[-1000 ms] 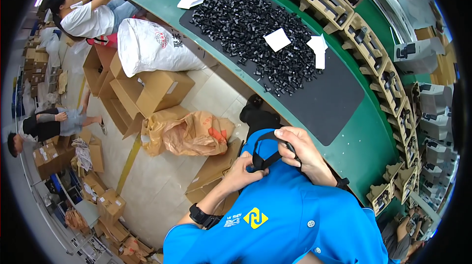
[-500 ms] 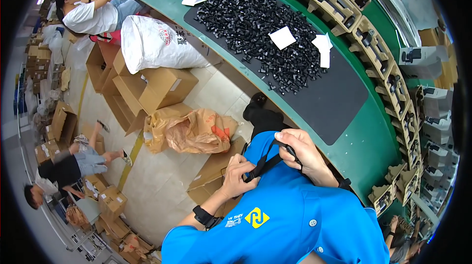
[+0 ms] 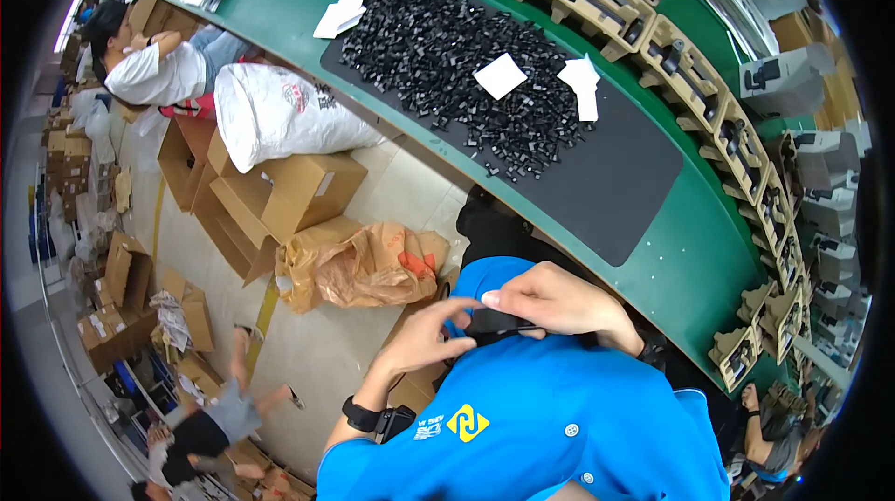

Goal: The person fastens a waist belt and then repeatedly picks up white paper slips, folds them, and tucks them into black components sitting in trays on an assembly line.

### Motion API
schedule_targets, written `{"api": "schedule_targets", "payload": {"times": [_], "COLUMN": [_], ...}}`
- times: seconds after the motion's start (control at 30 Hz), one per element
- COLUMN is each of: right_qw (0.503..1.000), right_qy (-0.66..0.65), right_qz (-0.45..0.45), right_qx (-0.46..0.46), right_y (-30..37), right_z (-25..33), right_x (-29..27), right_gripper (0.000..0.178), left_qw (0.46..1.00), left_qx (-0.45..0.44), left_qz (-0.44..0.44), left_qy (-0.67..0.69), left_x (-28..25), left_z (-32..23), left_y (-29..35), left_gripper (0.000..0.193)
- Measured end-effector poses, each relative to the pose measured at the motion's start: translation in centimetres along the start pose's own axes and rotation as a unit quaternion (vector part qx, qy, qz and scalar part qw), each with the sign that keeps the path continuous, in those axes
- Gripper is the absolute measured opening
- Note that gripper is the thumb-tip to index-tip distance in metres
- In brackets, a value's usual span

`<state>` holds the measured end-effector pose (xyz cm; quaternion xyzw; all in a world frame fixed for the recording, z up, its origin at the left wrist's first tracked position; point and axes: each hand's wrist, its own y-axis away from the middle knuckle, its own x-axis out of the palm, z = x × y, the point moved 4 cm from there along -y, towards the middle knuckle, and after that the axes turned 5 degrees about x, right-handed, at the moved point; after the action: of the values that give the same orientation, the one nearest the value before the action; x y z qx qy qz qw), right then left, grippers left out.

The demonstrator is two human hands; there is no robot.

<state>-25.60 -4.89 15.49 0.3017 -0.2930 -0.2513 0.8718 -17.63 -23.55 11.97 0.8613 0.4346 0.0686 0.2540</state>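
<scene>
Turned over and brought closer to the left hand (image 3: 424, 338), the right hand (image 3: 559, 301) is now seen from its back, whereas half a second ago the black strap (image 3: 494, 323) was stretched as a band between the two. By now the strap is bunched into a small dark patch, held under the right thumb and curled fingers, in front of the blue shirt (image 3: 531, 398). Its left end is bordered by the left hand, whose thumb and forefinger are spread; whether the strap is pinched there cannot be told. The hands are nearly joined, and contact between their fingertips is hard to make out. Most of the strap is hidden by the right hand, and its ends cannot be traced. Beyond the hands, the counter (image 3: 690, 259) is partly covered by a dark mat (image 3: 615, 193), on which black plastic pieces (image 3: 447, 63) are heaped, too small to be identified singly.
</scene>
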Motion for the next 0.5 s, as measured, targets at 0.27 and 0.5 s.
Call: {"api": "schedule_targets", "payload": {"times": [0.27,0.5], "right_qw": [0.999,0.952], "right_qy": [-0.011,0.042], "right_qz": [-0.032,-0.293], "right_qx": [0.012,-0.075], "right_y": [0.9,3.7], "right_z": [-1.5,-8.1], "right_x": [-2.0,-3.2], "right_gripper": [0.033,0.031], "left_qw": [0.996,0.971], "left_qx": [0.005,0.037], "left_qz": [0.084,0.121], "left_qy": [-0.025,-0.203], "left_x": [0.0,-3.0], "left_z": [-3.9,-4.4], "left_y": [-3.8,-6.1], "left_gripper": [0.035,0.037]}}
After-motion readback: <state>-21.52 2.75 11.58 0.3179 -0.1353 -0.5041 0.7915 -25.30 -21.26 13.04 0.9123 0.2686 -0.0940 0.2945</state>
